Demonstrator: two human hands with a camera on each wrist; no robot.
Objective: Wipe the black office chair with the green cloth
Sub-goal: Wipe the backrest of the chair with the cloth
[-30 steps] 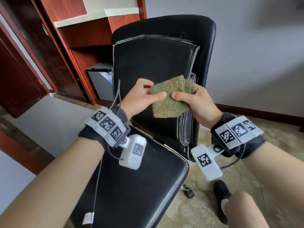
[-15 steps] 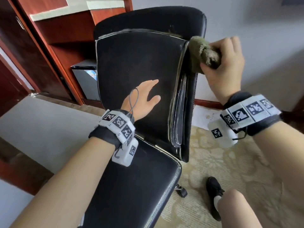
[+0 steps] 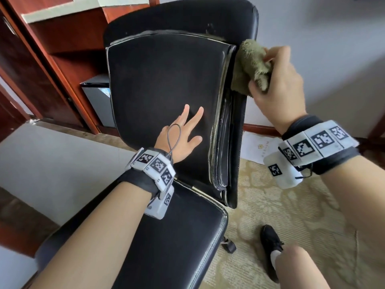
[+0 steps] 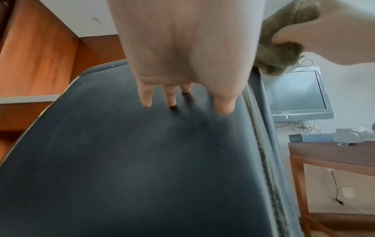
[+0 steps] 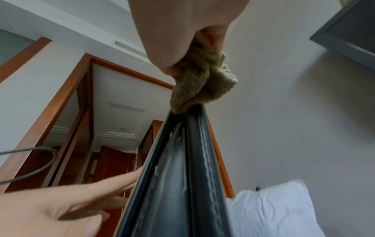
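Resting nearest, the left hand lies flat with straight, spread fingers on the front of the black office chair backrest. Farther up, the right hand grips the bunched green cloth against the backrest's upper right edge. Beyond stand a wooden cabinet and grey wall.

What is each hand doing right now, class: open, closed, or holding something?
Left hand: open, fingers straight, flat on the chair backrest.
Right hand: closed, gripping the green cloth against the backrest's side edge.
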